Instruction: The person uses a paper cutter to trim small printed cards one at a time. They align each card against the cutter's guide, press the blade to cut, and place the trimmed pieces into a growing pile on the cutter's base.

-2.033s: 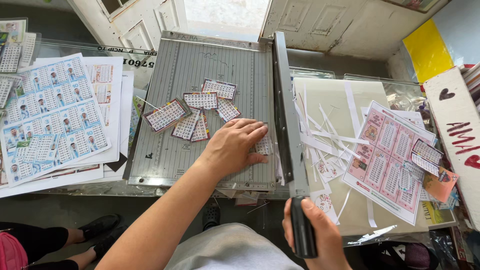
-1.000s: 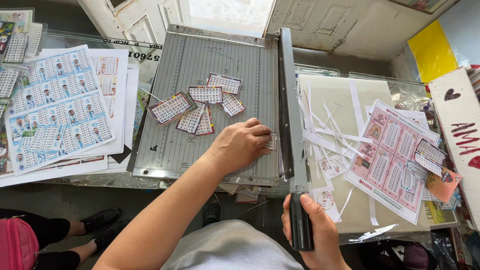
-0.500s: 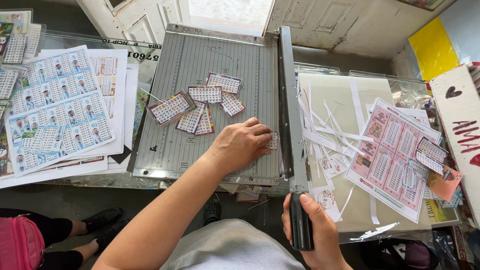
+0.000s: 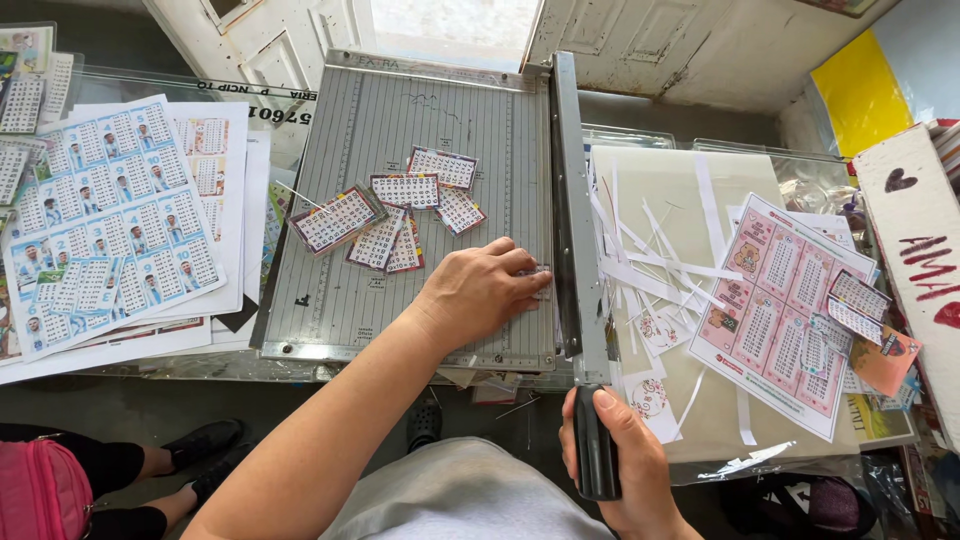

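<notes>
A grey paper cutter (image 4: 400, 150) lies on the table, its long blade arm (image 4: 566, 200) lowered along the right edge. My right hand (image 4: 625, 465) grips the black handle (image 4: 596, 455) at the near end of that arm. My left hand (image 4: 480, 290) rests palm down on the cutter bed and presses a small paper piece (image 4: 540, 285) against the blade edge. Several small cut cards (image 4: 395, 215) with number grids lie scattered on the bed beyond my left hand.
Blue printed sheets (image 4: 105, 220) are stacked left of the cutter. Right of the blade lie white paper strips (image 4: 650, 260) and a pink printed sheet (image 4: 780, 310). A white board (image 4: 915, 240) with red marks stands far right. Someone's black shoes (image 4: 200, 450) and a pink bag (image 4: 40, 495) show below left.
Two seconds ago the view sat slightly differently; it shifted a little. Both hands keep their places, the left on the paper, the right on the handle.
</notes>
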